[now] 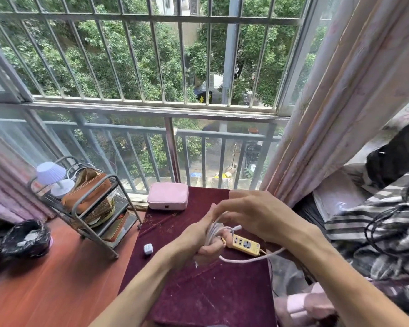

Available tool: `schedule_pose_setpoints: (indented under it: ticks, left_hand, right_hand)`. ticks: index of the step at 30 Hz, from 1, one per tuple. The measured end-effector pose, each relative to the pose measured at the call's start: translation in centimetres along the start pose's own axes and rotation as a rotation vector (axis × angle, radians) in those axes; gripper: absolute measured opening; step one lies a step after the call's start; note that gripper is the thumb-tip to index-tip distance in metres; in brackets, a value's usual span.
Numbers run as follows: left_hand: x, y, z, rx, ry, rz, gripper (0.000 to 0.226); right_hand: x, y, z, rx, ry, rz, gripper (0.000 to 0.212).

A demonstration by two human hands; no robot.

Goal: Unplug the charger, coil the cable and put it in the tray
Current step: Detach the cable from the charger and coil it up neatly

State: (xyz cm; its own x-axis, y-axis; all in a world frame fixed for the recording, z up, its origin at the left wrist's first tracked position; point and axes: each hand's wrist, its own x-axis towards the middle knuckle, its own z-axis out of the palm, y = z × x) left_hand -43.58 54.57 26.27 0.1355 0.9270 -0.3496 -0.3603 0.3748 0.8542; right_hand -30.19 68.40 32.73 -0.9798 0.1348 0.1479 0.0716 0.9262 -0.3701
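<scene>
starting at the left edge, a bin [25,237] lined with a black bag sat on the reddish floor [57,279], and beside it a metal rack [113,177] carried a small lamp [52,178] and an orange pouch [87,193]; whether one of its shelves was the tray the task meant could not be told. a pink case [167,195] lay at the far edge of the maroon cloth [210,296], and the white charger block [148,249] rested alone on that cloth, free of any socket, a little left of the hands. the left hand [204,244] was closed round a bundle of loops of the white cable [213,232], held above the cloth, while the right hand [257,215] hovered over it with bent fingers that seemed to pinch a strand rising from the bundle. a loose tail of the cable trailed rightward from under the left hand, past the yellow power strip [243,243] lying just beside the bundle. further right hung a pale curtain [340,90], with striped bedding [376,220] below it. the cable looked light, thin and limp yet springy, so the loops would likely spring apart if the fist relaxed; the soundest hold seemed to be across the middle of the bundle, all loops at once, with the tail fed through the fingertips. the block looked small, hard and smooth, best taken by its flat sides.
</scene>
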Motion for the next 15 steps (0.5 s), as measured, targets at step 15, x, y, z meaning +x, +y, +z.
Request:
schedule_pose_setpoints:
  ticks: [15]
  left_hand:
    - [-1.3,0.3,3.6,-0.226,-0.136,0.182,0.026]
  right_hand:
    - [1.7,2.1,10.3,0.059,0.559,0.240,0.020]
